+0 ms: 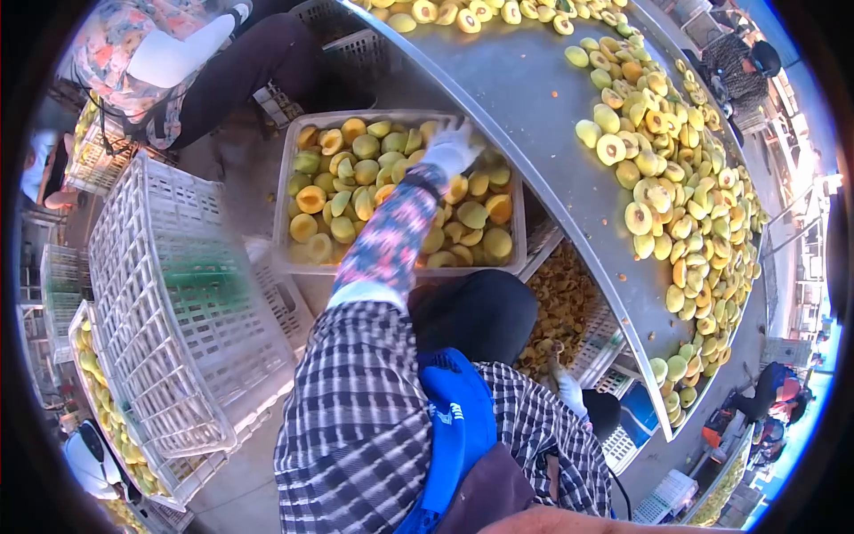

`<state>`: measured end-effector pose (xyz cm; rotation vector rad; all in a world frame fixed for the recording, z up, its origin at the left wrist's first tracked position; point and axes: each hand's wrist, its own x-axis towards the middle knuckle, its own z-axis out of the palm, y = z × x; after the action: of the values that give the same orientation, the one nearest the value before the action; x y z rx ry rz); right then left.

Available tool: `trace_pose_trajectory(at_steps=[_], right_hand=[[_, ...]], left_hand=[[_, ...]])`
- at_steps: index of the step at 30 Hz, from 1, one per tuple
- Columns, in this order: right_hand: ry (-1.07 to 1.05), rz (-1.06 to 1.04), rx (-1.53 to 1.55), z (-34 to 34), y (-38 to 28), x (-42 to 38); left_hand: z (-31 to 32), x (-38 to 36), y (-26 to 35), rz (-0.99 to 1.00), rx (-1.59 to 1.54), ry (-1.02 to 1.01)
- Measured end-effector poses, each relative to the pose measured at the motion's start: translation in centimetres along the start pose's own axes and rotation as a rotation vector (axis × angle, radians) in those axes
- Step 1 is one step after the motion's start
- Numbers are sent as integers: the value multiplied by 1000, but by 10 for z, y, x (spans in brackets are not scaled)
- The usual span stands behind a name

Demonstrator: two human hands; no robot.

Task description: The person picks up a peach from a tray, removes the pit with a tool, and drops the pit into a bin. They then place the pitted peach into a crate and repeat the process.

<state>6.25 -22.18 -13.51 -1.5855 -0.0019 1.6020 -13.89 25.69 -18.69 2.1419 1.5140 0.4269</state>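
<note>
My left hand (452, 149), in a white glove, reaches over the upper right side of a white plastic tub (286, 191). Its fingers are spread at the halved, yellow-green, apricot-like fruit (365, 173) filling the tub. A floral sleeve covers that forearm. Low on the right, my right hand (569, 392), also gloved, is beside a crate of brown pits and scraps (556, 307), under the table's edge. Its fingers look closed, with a small pale brown thing at their tips that I cannot make out.
A metal table (498, 98) with a raised rim curves along the right, heaped with halved fruit (676, 178). White plastic crates (178, 267) stand stacked on the left. Another person (151, 53) sits at the upper left. More people are at the far right.
</note>
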Motion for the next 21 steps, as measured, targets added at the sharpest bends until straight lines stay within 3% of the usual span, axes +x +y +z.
trace_pose_trajectory(at_steps=[1, 2, 4, 5, 7, 8, 9, 10, 12, 13, 14, 16, 18, 21], right_hand=[[-52, -15, 26, -21, 13, 11], [51, -33, -89, 0, 2, -2], [-20, -14, -147, -3, -2, 2], [-28, -213, -374, 2, 1, 0], [24, -40, -190, 16, -8, -2], [23, 57, -41, 17, -9, -2], [28, 12, -46, 19, -8, -3], [21, 14, -46, 16, -7, 2], [-4, 33, -69, 3, -1, 6], [-11, 18, -74, 7, -3, 2], [12, -176, -272, 3, 8, 5], [2, -180, -337, 14, -2, -7], [19, -123, -323, 16, 1, -1], [-4, -161, -232, 28, -1, -4]], left_hand=[[-22, -30, -4, 63, 58, 62], [-42, -59, -15, 125, 113, 128], [-70, -116, -30, -39, 360, -12], [-72, -135, -47, -13, 283, 21], [-71, -158, -86, 8, 217, 56], [-67, -171, -105, -31, 134, 192], [-64, -185, -122, -70, 50, 331], [-65, -196, -137, -72, 55, 334], [-62, -223, -161, -144, 324, 401], [-62, -233, -172, -153, 326, 392], [-63, -239, -183, -234, 154, 490], [-68, -252, -180, -336, -19, 571], [-76, -243, -176, -448, 560, 646], [-63, -226, -214, -515, 495, 493]])
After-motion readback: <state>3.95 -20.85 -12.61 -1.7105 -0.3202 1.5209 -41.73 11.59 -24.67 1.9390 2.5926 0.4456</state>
